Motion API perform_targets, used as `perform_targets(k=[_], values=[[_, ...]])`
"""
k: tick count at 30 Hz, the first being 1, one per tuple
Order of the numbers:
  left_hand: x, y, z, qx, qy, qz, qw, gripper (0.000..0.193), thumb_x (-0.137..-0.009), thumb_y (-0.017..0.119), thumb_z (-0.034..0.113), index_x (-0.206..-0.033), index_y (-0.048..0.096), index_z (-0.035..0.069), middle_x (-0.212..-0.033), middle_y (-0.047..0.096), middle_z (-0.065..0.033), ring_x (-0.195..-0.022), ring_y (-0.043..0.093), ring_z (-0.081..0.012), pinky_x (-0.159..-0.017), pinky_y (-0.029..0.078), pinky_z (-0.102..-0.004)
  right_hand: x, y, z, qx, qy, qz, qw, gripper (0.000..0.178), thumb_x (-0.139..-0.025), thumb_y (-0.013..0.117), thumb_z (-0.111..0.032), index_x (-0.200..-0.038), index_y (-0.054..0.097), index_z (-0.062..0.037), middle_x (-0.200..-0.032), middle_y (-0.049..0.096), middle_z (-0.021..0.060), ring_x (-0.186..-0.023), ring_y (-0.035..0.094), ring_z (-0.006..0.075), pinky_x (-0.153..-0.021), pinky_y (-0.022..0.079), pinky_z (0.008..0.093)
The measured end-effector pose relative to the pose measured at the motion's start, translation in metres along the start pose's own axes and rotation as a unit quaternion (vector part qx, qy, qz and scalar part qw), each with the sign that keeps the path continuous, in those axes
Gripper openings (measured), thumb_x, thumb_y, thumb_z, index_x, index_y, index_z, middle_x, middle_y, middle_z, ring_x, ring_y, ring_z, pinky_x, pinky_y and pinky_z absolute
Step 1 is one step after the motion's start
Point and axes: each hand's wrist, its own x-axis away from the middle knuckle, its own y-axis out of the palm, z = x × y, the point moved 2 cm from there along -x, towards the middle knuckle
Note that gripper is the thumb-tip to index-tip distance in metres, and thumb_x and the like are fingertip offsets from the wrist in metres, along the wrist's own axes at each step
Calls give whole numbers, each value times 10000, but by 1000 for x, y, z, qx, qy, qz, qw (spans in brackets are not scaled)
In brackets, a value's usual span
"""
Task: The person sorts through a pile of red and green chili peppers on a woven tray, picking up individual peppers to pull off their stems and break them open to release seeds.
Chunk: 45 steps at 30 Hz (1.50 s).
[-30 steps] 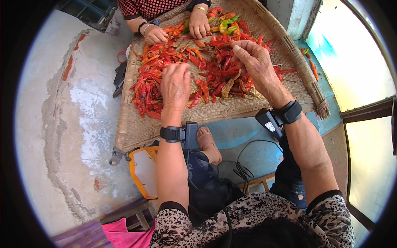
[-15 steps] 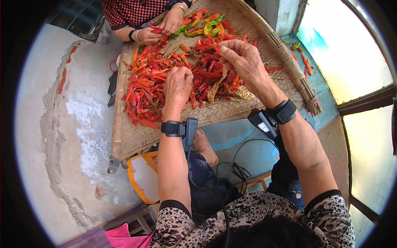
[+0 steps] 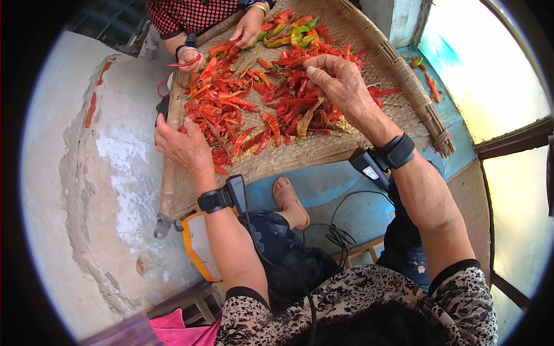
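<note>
Red chili peppers (image 3: 222, 104) lie heaped across a woven bamboo tray (image 3: 173, 193). My left hand (image 3: 187, 151) is over the tray's left rim beside the heap, fingers apart and nothing visible in them. Above the right part of the pile, my right hand (image 3: 341, 85) has thumb and fingers drawn together in a pinch; whatever is between them is hidden. A withered brownish pepper (image 3: 307, 120) lies just below that hand, among the red ones. Several green and yellow peppers (image 3: 300, 36) rest toward the tray's far side.
Across the tray, another person holds a red chili pepper (image 3: 186, 62) in one hand, the other hand (image 3: 250, 27) over the peppers. Loose peppers (image 3: 431, 86) lie on a blue surface at right. A cracked wall (image 3: 86, 173) stands left; a black cable (image 3: 337, 233) hangs below.
My left hand has swung from the middle of the heap to the tray's left edge and its fingers have spread. The other person's hands have moved apart, one carrying a pepper left.
</note>
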Motion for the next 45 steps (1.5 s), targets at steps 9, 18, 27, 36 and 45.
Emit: perform_targets(k=[9,18,27,36,45], values=[[56,15,107,319,240,-423,813,240,-835,634,51,-1074,648,52,-1083,579,-131,-1037,529,-320,-900,455,-408,3,11,-1,12,31,-14,999,262,-945,578,-169,-1064,624,61,-777,649,47,-693,584,91,-615,490,263],[35,6,96,318,145,-406,844,136,-854,641,133,-907,623,9,-907,601,-111,-866,581,-272,-776,460,-384,3,-3,-7,-23,36,-2,999,250,-942,570,-156,-1055,620,61,-760,646,49,-677,588,91,-599,486,252],[0,4,-7,48,27,-138,989,300,-830,662,185,-1090,607,45,-1029,619,-124,-1007,559,-296,-911,409,-405,-2,-8,-4,1,11,0,1000,241,-933,577,-155,-1032,631,58,-741,641,51,-671,582,99,-592,479,273],[46,22,97,259,219,-413,845,132,-862,621,80,-986,659,55,-955,617,-128,-968,563,-318,-858,467,-421,-1,6,4,25,-5,5,1000,236,-931,588,-160,-1022,638,52,-743,646,49,-676,582,100,-603,490,278],[63,47,109,145,248,-496,820,148,-850,645,115,-987,685,76,-983,605,-142,-987,565,-327,-851,492,-416,-1,-1,-2,10,16,-13,1000,239,-928,606,-157,-1032,640,56,-731,640,45,-658,561,82,-591,483,267]])
